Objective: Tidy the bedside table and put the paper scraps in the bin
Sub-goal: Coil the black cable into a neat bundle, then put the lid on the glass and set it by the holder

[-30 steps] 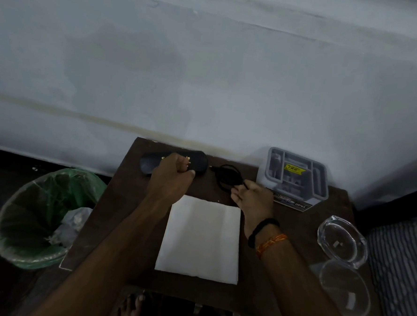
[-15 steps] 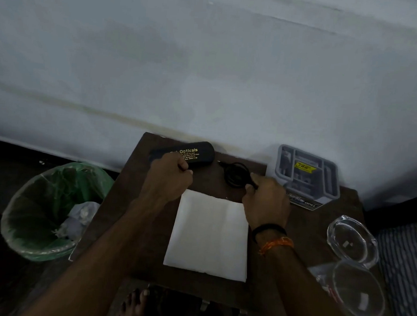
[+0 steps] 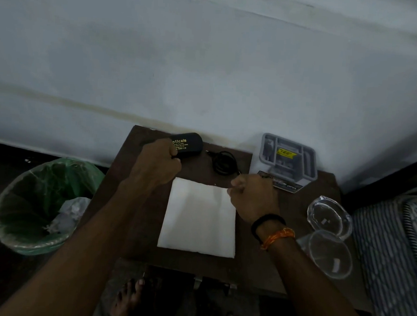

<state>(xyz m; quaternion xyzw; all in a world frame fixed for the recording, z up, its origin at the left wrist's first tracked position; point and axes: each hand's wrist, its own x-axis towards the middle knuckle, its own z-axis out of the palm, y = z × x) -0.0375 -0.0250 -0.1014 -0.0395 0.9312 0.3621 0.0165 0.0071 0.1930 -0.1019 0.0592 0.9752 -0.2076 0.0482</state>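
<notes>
On the dark wooden bedside table (image 3: 264, 273) lies a white folded sheet (image 3: 199, 216). My left hand (image 3: 157, 162) is curled on the near end of a black spectacle case (image 3: 190, 144) at the table's back edge. A coiled black cable (image 3: 224, 162) lies to the right of the case. My right hand (image 3: 254, 197) is a closed fist just in front of the cable, over the sheet's far right corner; nothing shows in it. A bin with a green liner (image 3: 29, 195) stands on the floor to the left, with crumpled paper (image 3: 71, 210) inside.
A grey product box (image 3: 288, 160) stands at the back right against the wall. Two clear glass dishes (image 3: 329, 216) (image 3: 329, 253) sit at the table's right edge. A striped bed (image 3: 392, 254) adjoins on the right. A bare foot (image 3: 128, 297) shows below the table.
My left hand has shifted the spectacle case toward the back edge, so its gold lettering shows. My right hand has left the coiled cable and drawn back toward me into a fist.
</notes>
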